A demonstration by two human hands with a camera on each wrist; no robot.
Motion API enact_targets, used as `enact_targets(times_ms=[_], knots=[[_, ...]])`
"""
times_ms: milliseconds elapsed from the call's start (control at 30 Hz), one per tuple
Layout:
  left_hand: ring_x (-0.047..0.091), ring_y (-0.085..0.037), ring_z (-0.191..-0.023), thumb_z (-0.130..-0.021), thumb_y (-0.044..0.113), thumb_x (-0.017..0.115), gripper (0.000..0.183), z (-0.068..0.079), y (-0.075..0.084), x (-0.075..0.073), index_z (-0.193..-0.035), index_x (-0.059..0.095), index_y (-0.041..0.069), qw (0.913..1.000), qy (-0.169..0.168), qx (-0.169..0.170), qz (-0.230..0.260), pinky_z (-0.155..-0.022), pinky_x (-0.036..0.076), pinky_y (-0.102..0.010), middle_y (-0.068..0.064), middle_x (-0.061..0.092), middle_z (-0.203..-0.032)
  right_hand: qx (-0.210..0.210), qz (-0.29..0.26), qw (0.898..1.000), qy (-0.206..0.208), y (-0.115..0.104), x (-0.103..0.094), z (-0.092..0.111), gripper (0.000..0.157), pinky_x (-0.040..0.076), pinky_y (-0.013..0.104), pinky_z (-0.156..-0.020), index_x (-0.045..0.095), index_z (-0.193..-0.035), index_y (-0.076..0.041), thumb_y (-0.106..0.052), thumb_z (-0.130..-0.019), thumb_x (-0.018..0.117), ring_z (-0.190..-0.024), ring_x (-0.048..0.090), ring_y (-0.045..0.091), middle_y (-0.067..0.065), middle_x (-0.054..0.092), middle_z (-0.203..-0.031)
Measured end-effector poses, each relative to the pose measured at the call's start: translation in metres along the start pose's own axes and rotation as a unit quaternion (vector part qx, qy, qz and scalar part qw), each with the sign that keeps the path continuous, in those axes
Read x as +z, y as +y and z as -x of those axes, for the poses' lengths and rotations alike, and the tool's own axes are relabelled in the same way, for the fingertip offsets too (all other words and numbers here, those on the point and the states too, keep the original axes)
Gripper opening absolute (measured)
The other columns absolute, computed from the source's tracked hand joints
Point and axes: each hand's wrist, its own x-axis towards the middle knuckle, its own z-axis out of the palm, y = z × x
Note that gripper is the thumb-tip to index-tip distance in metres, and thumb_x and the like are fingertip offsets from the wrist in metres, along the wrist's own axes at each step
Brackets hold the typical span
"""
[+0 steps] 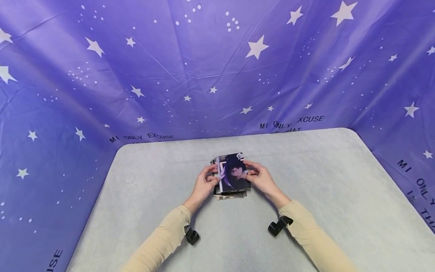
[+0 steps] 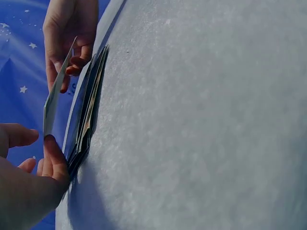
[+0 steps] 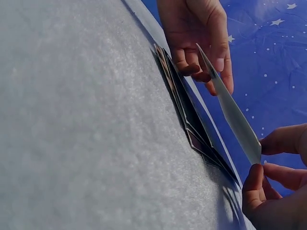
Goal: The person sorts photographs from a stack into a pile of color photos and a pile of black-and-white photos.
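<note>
Holds a photo card point(image 1: 234, 174) just below the middle of the head frame, with the left hand point(image 1: 204, 181) clamped on its left edge and the right hand point(image 1: 263, 179) clamped on its right edge. In the right wrist view, pinches a near corner of the card between right thumb and finger, toward the lower right of the frame. Keeps the printed side up, with a dark-haired figure in purple tones and a white mark in the upper right corner. Has a stack of cards point(image 1: 231, 197) directly underneath, flat on the pale grey worktop point(image 1: 316, 189) and jutting out unevenly at the left and bottom. In both wrist views, shows the held card tilted and apart from the stack, with its pale underside visible. Wears beige sleeves point(image 1: 159, 236) in the lower part of the head frame, with a black device point(image 1: 192, 236) at the left wrist and another at the right. Faces a purple curtain point(image 1: 204, 60) with white stars, dots and black lettering across the top and along both sides.
</note>
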Motion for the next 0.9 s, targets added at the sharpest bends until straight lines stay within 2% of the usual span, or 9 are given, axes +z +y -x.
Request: enact_targets(times_ms=[67,133,300,500,633,767,900], knots=[[0.060,-0.018,-0.079,-0.078,-0.021,0.054,0.053,-0.004,-0.009,0.000,-0.130,0.043,-0.017,0.9998,0.004,-0.005,0.018,-0.068,0.047,-0.017,-0.038,0.047,-0.121,0.004,-0.008,1.000,-0.004,-0.001,-0.001,0.001,0.055,0.038,0.015,-0.056,0.050,-0.133,0.011,0.016,-0.078,0.058,-0.069,0.051,0.004,0.028,0.050,-0.120],[0.059,-0.012,-0.077,-0.078,-0.021,0.054,0.054,-0.006,-0.017,0.001,-0.131,0.043,-0.016,0.9996,0.006,-0.006,0.026,-0.070,0.048,-0.017,-0.036,0.047,-0.121,0.010,-0.019,1.000,-0.009,-0.001,-0.003,0.001,0.056,0.036,0.015,-0.054,0.049,-0.134,0.011,0.016,-0.078,0.057,-0.068,0.051,0.003,0.028,0.049,-0.121],[0.058,-0.010,-0.079,-0.081,-0.019,0.053,0.055,-0.008,-0.021,0.005,-0.135,0.044,-0.012,0.9994,0.005,-0.011,0.033,-0.074,0.049,-0.017,-0.032,0.048,-0.124,0.028,-0.053,0.998,-0.013,0.002,-0.007,0.002,0.058,0.036,0.014,-0.056,0.046,-0.136,0.010,0.017,-0.079,0.056,-0.069,0.050,0.001,0.028,0.046,-0.124],[0.056,-0.010,-0.083,-0.082,-0.019,0.052,0.059,-0.012,-0.014,0.010,-0.139,0.038,-0.012,0.9987,-0.018,-0.017,0.044,-0.070,0.046,-0.017,-0.033,0.046,-0.128,0.037,-0.078,0.996,-0.017,0.001,-0.014,0.004,0.061,0.039,0.015,-0.059,0.041,-0.140,0.008,0.014,-0.082,0.058,-0.074,0.052,0.002,0.028,0.042,-0.129],[0.056,-0.016,-0.086,-0.081,-0.021,0.050,0.060,-0.012,-0.003,0.016,-0.139,0.035,-0.015,0.9982,-0.033,-0.015,0.048,-0.070,0.046,-0.016,-0.036,0.044,-0.127,0.038,-0.082,0.996,-0.019,0.000,-0.018,0.005,0.062,0.039,0.015,-0.057,0.040,-0.142,0.005,0.013,-0.083,0.057,-0.075,0.053,0.003,0.030,0.043,-0.130],[0.057,-0.019,-0.086,-0.081,-0.020,0.049,0.060,-0.008,0.011,0.023,-0.139,0.034,-0.017,0.9977,-0.039,-0.015,0.053,-0.069,0.045,-0.016,-0.037,0.043,-0.124,0.023,-0.084,0.996,-0.021,0.001,-0.023,0.005,0.061,0.039,0.015,-0.056,0.039,-0.143,0.005,0.012,-0.084,0.056,-0.072,0.055,0.003,0.032,0.047,-0.127],[0.057,-0.016,-0.084,-0.081,-0.020,0.049,0.060,-0.008,0.015,0.031,-0.139,0.034,-0.015,0.9976,-0.039,-0.009,0.056,-0.068,0.045,-0.018,-0.035,0.042,-0.123,0.012,-0.089,0.996,-0.026,0.003,-0.029,0.006,0.060,0.039,0.015,-0.055,0.038,-0.143,0.005,0.011,-0.086,0.055,-0.071,0.057,0.003,0.031,0.049,-0.127]])
